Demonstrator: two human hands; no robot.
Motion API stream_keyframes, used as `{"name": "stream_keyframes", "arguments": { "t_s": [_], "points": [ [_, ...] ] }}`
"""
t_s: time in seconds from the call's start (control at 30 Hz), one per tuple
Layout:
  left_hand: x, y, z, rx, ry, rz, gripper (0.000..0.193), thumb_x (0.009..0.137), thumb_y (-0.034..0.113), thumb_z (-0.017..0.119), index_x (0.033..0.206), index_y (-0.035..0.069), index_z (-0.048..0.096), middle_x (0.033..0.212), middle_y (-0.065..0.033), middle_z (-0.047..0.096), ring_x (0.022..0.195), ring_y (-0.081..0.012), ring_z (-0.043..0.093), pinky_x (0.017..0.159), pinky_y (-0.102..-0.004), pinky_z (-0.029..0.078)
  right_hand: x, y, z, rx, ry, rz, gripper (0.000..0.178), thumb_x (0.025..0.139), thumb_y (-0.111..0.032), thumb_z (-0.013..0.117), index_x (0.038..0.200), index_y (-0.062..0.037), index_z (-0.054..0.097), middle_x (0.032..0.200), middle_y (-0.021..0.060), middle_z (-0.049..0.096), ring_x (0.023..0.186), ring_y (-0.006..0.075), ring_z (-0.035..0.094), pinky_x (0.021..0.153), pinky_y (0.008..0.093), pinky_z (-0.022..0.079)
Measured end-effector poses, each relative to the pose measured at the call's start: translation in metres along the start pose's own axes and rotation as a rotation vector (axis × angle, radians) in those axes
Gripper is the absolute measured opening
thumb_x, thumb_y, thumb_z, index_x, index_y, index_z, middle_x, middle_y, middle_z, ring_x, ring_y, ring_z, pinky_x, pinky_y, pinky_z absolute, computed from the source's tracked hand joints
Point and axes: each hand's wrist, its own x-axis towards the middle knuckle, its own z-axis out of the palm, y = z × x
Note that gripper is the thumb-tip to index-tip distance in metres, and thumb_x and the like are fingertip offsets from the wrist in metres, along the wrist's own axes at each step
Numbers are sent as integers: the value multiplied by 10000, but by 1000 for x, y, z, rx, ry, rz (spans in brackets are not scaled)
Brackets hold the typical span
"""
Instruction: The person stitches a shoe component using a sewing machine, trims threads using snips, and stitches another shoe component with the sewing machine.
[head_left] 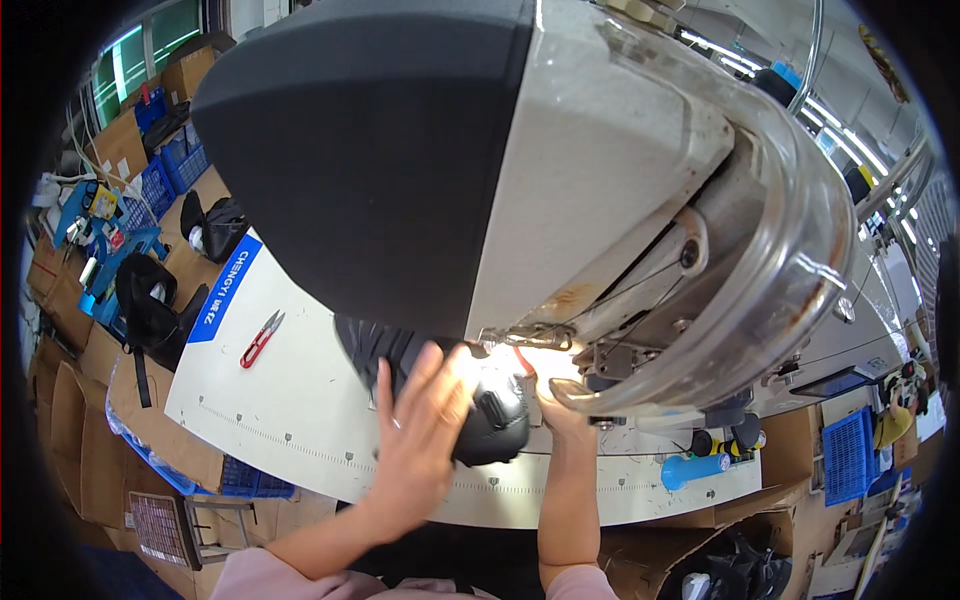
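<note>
A large sewing machine [590,150] with a black and white head fills the upper middle. Under its lit needle area lies a black, glossy, padded piece [500,425] with a ribbed part on its left. My left hand [425,425] rests on top of this piece with its fingers stretched and somewhat apart; a ring shows on one finger. On the piece's right side, close beneath the machine head, is my right hand [560,410]. Its fingertips are lost in the lamp's glare and behind the machine, so their grip is hidden.
Red-handled thread snips [260,342] lie left on the white worktable [300,400]. A blue thread cone [695,470] stands at the right edge. Black sewn pieces [155,305] sit beyond the table's left side. Blue crates [848,455] and cardboard boxes surround the station.
</note>
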Motion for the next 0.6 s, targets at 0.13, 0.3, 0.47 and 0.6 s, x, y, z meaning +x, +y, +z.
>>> {"name": "stream_keyframes", "arguments": {
  "t_s": [0.13, 0.3, 0.47, 0.6],
  "points": [
    [-4, 24, 8, 84, 74, -34, 381, 831, -35, 520, 1206, -102, 527, 1355, -205, 443, 1339, -330, 382, 1087, -646, 169, 2, -8, -1, -70, -11, -18, 148, 873, -97, 653, 1004, -40, 614, 925, 27, 611, 825, 121, 555, 743, 273, 464],
    [-3, 31, 10, 115, 76, -58, 370, 835, -34, 524, 1194, -124, 522, 1306, -234, 451, 1325, -349, 396, 1073, -668, 165, -4, 1, 4, -127, 6, -17, 145, 873, -94, 651, 1003, -40, 615, 924, 27, 611, 824, 121, 555, 742, 272, 464],
    [2, 33, 15, 113, 82, -66, 368, 834, -41, 523, 1189, -137, 505, 1301, -244, 438, 1325, -366, 391, 1057, -687, 162, -14, 8, 5, -199, 39, -21, 142, 873, -91, 650, 1002, -40, 616, 924, 26, 612, 823, 120, 554, 741, 271, 463],
    [2, 34, 15, 109, 80, -59, 368, 825, -53, 531, 1182, -141, 509, 1278, -237, 443, 1327, -366, 387, 1048, -702, 162, -18, 8, 6, -265, 52, -30, 140, 873, -89, 649, 1001, -40, 617, 923, 26, 612, 822, 120, 554, 740, 270, 463]
  ]
}}
